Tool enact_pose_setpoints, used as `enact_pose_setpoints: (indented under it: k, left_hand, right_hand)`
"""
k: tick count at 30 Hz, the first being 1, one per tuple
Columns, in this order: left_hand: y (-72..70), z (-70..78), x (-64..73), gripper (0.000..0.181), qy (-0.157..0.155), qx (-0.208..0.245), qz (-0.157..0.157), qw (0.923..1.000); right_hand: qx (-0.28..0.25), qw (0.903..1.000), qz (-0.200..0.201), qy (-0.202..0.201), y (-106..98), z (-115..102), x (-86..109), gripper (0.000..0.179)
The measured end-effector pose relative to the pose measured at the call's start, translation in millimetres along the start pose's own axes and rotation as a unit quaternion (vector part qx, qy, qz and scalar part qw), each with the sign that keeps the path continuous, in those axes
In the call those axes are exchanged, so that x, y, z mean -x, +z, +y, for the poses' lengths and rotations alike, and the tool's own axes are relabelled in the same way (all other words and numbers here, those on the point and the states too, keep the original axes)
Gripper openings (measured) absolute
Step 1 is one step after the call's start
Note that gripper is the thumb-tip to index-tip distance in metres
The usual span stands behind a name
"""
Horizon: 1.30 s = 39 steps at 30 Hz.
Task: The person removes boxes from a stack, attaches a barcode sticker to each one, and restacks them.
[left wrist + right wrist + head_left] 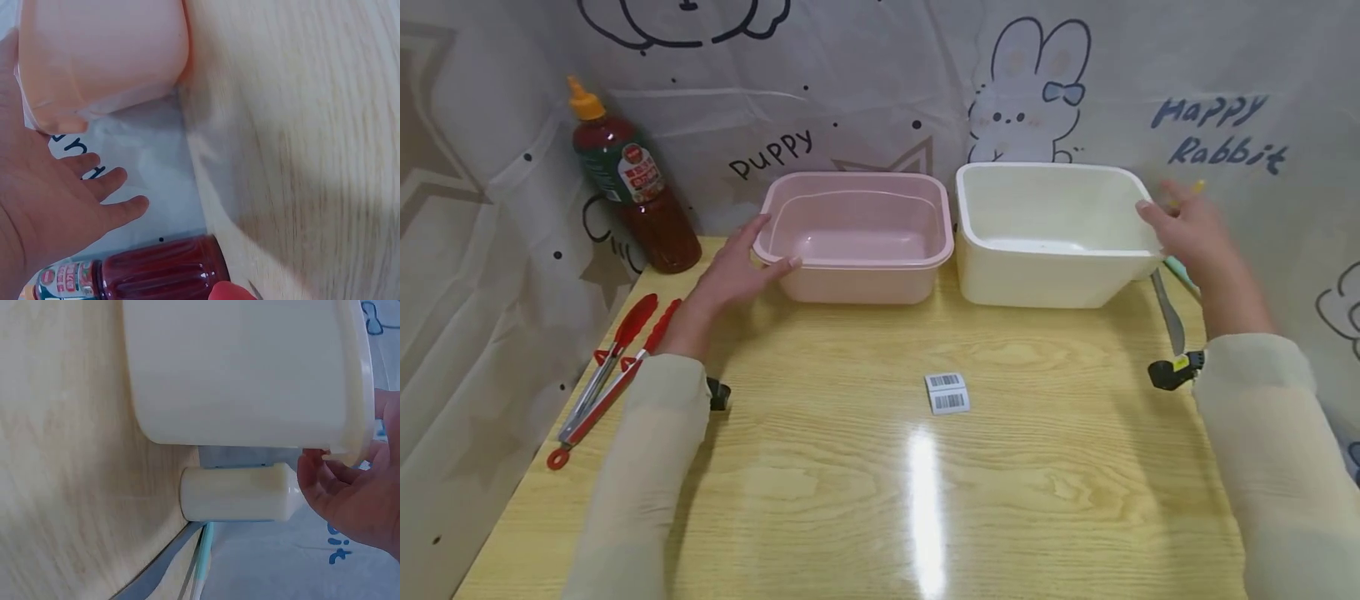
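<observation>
A pink plastic bin (857,283) and a cream-white plastic bin (1037,279) stand side by side at the back of the table. My left hand (733,267) touches the pink bin's left corner, thumb along the front rim. In the left wrist view that hand (59,194) has several straight, spread fingers beside the bin (106,56). My right hand (1191,225) grips the white bin's right rim. The right wrist view has its fingertips (312,478) curled beneath the rim of the white bin (244,375), with the thumb on the other side.
At left stand a red sauce bottle (636,187) and red-tipped tongs (606,383). A barcode label (947,393) lies mid-table. Right of the white bin are a cream bottle (234,492), a grey flat utensil (1168,312) and a turquoise-handled item (1182,270). A printed cloth (865,100) hangs behind.
</observation>
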State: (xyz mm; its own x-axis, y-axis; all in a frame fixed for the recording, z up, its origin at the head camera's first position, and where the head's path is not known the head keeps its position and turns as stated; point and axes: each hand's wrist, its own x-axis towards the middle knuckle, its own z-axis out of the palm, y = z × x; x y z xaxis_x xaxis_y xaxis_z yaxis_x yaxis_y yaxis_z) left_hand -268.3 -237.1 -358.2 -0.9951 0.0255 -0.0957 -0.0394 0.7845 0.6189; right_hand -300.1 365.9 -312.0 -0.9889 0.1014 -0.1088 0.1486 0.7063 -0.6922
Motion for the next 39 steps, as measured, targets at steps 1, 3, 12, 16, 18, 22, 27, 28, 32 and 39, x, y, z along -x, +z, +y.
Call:
enact_pose_setpoints:
  k: [1,3,12,16,18,22,27,28,32,39]
  left_hand:
    - [-0.3,0.3,0.7,0.104,-0.002,-0.004,0.003,1.0000]
    - [-0.6,0.8,1.8,0.104,-0.005,-0.007,0.007,0.9999]
    - [0.6,3.2,1.1,0.104,-0.006,0.009,0.012,0.9999]
    - [-0.1,3.9,1.1,0.104,-0.008,0.014,0.014,0.9998]
    - [0.0,3.8,0.9,0.104,-0.007,0.022,0.013,0.9996]
    - [1.2,3.3,1.1,0.102,-0.006,0.042,0.010,0.9991]
    - [2.1,2.9,2.5,0.101,-0.004,0.063,0.006,0.9980]
    - [2.0,3.0,2.8,0.102,-0.003,0.063,0.006,0.9980]
    - [0.2,4.7,5.3,0.102,0.013,0.038,0.017,0.9991]
    - [-4.3,16.4,20.2,0.107,0.062,-0.056,0.077,0.9935]
  right_hand:
    - [0.011,0.9999,0.001,-0.008,4,0,2.5,0.081]
    - [0.018,0.9996,0.008,-0.021,11,0,5.4,0.080]
    - [-0.017,0.9980,0.060,0.009,22,0,1.4,0.076]
    - [-0.013,0.9979,0.062,0.011,22,-1,-0.3,0.076]
    - [-0.009,0.9981,0.061,0.006,21,0,-0.6,0.076]
    - [0.016,0.9985,0.052,-0.011,19,0,-0.8,0.078]
    - [0.041,0.9977,0.040,-0.038,15,1,0.6,0.082]
    - [0.041,0.9975,0.039,-0.042,14,0,1.5,0.082]
    - [0.050,0.9959,0.047,-0.058,13,-2,8.3,0.081]
    - [0.129,0.9774,0.079,-0.148,14,-25,33.7,0.075]
